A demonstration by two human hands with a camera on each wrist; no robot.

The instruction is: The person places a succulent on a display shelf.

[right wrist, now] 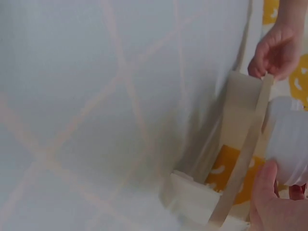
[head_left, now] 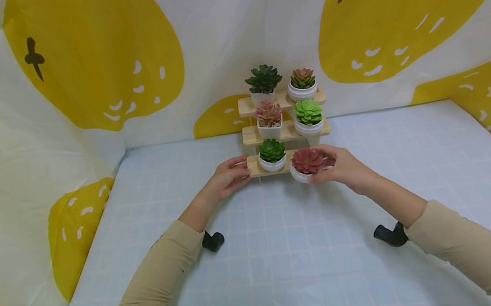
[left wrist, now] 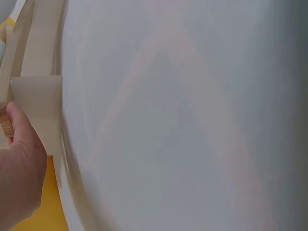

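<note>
Six potted succulents [head_left: 264, 81] on three shelves [head_left: 287, 131]; right hand [head_left: 342, 166] grips red one [head_left: 307, 163], left hand [head_left: 228, 176] grips bottom shelf [head_left: 253, 167].

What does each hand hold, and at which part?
The right hand grips the red succulent's white pot by its side. The left hand holds the left end of the wooden stand's lowest shelf.

Five other potted succulents [head_left: 264, 80], a blue checked tablecloth [head_left: 284, 249], a lemon-print backdrop [head_left: 94, 59].

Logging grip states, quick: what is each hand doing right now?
Left hand: grips the left end of the bottom shelf.
Right hand: fingers curled round the red succulent pot.
</note>
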